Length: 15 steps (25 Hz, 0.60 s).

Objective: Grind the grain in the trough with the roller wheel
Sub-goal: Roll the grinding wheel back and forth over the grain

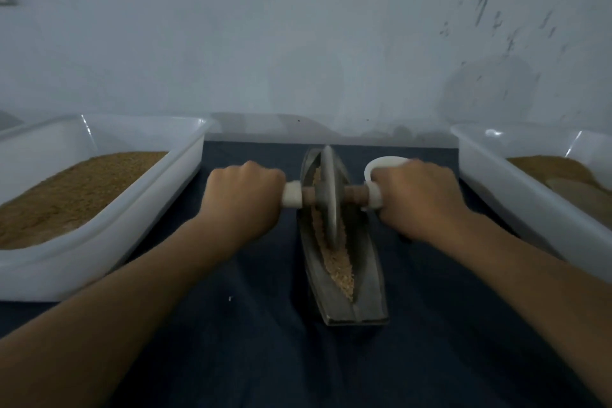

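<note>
A dark boat-shaped trough (367, 295) lies lengthwise on a dark blue cloth, with tan grain (339, 267) along its groove. A grey roller wheel (329, 189) stands upright in the groove near the trough's far half, on a wooden axle with white-wrapped ends. My left hand (246, 199) grips the axle's left handle. My right hand (417, 199) grips the right handle, and a white cup-like object (384, 164) shows just behind its knuckles.
A white plastic tub (99, 238) holding tan grain stands at the left. Another white tub (530, 195) with brownish ground material stands at the right. A pale wall rises right behind the table. The dark blue cloth (258, 358) covers the table in front.
</note>
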Motion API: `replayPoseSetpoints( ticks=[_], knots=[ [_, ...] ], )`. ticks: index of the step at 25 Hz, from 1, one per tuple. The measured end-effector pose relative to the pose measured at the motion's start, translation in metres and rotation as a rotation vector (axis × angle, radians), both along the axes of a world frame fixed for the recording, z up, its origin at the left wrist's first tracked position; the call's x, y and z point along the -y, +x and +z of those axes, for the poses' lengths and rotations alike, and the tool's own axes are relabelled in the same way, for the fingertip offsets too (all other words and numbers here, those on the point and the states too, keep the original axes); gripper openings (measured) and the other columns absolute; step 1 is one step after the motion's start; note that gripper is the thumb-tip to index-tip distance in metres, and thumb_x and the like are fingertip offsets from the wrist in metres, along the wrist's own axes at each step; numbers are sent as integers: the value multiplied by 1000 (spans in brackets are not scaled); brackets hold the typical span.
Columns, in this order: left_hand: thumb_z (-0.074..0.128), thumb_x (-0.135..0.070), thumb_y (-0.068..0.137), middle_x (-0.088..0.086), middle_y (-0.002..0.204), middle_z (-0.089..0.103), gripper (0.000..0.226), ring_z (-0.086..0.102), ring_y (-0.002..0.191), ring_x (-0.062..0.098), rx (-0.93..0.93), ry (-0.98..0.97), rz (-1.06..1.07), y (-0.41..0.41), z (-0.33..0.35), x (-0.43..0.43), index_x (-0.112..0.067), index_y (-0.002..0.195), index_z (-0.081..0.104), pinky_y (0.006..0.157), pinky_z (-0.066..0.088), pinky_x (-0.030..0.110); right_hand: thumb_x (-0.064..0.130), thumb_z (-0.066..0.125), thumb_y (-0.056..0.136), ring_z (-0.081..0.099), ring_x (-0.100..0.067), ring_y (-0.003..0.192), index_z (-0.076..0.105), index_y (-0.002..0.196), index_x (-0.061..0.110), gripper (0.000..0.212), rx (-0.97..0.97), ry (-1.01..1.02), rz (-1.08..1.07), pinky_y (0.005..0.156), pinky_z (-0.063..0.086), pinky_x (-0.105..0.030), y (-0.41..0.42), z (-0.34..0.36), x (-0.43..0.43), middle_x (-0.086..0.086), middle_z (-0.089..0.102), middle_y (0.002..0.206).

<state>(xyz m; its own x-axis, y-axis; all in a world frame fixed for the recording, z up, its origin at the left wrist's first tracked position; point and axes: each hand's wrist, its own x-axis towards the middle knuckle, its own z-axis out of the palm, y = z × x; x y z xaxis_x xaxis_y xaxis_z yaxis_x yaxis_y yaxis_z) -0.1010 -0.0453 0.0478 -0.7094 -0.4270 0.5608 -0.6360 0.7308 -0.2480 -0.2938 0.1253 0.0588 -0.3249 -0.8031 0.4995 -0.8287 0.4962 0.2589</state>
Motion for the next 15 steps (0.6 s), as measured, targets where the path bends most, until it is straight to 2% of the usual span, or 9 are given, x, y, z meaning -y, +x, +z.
replayPoseSetpoints(
  ticks=[2,4,6,8,10,11,13,15],
  knots=[
    [71,-26,62,-8,52,22,39,12,43,14,-67,-136,-142,28,-5,-17,-26,65,32,48,9,20,39,66,59,36,-20,44,52,75,30,23,-81,-106,106,47,15,-19,9,-18,-35,13,25,56],
    [70,-24,55,-7,49,22,40,11,42,14,-48,-124,-171,30,1,-15,-26,64,30,50,8,18,44,64,56,32,-18,41,56,78,32,27,-55,-129,147,48,12,-17,1,-24,-43,13,21,57],
    [73,-24,64,-5,53,26,31,19,44,17,67,-81,-28,14,5,-16,-23,66,42,47,15,23,36,66,62,26,-12,46,52,74,30,20,-8,-107,38,48,13,-19,-2,-19,-21,12,30,57],
    [65,-25,83,-3,65,39,7,37,55,20,110,-3,76,-17,20,-5,-21,82,59,52,30,31,30,64,78,43,-16,59,55,81,28,10,148,-45,-70,50,27,-26,-8,-8,15,7,53,73],
    [59,-24,90,0,76,51,9,50,66,22,163,42,96,-37,35,2,-22,96,65,58,36,33,27,62,86,54,-20,76,57,91,27,7,318,39,-88,56,33,-30,-17,2,34,2,62,91],
    [59,-25,90,0,77,53,8,54,68,23,168,22,99,-38,34,4,-22,95,65,58,36,34,27,62,86,56,-20,79,58,91,27,7,334,65,-90,57,34,-30,-18,3,33,2,62,91],
    [65,-28,82,-3,66,43,10,51,58,24,117,-42,40,-16,22,-4,-23,81,56,52,31,31,31,65,80,54,-20,68,54,81,29,11,155,23,-37,51,29,-27,-14,-6,8,8,54,76],
    [68,-32,67,-8,54,29,32,27,43,17,16,-122,-118,21,1,-18,-26,68,36,47,15,22,41,67,67,35,-17,48,48,75,31,22,-51,-59,89,46,15,-20,0,-19,-25,14,29,59]
  ],
)
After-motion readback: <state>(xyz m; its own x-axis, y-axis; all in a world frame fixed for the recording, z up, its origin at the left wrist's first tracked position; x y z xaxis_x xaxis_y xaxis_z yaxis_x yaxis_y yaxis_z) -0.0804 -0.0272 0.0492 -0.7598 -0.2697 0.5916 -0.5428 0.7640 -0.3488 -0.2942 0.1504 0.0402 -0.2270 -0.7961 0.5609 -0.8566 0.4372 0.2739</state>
